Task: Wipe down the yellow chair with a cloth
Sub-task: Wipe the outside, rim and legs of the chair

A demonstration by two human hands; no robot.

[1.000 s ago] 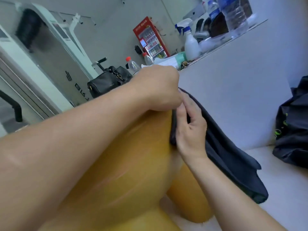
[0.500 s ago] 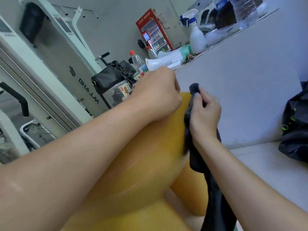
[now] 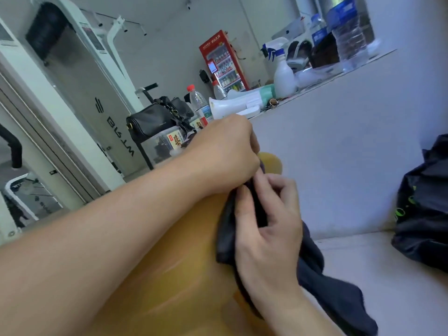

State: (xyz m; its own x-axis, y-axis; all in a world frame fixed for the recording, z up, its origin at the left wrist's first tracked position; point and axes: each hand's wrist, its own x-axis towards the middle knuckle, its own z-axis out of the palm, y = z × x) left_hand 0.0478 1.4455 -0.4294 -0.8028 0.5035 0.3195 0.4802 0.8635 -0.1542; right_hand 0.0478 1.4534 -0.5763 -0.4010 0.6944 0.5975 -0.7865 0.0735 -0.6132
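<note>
Dark block letters are running sideways along the white panel (image 3: pixel 118 134) at 9 o'clock, beneath a striped logo; a B and an I are standing out, and the rest is blurring. At 12 o'clock, the red fridge (image 3: pixel 224 60) is showing a line of white Chinese characters across its top band, too small to read. At 10 o'clock, close in, a clear box (image 3: pixel 167 144) is carrying a yellow label with large red Chinese characters, also unreadable. The handbag (image 3: pixel 155 122) is bearing one tiny line of lettering, and the bottle (image 3: pixel 201 105) labels are showing only blurred print.
</note>
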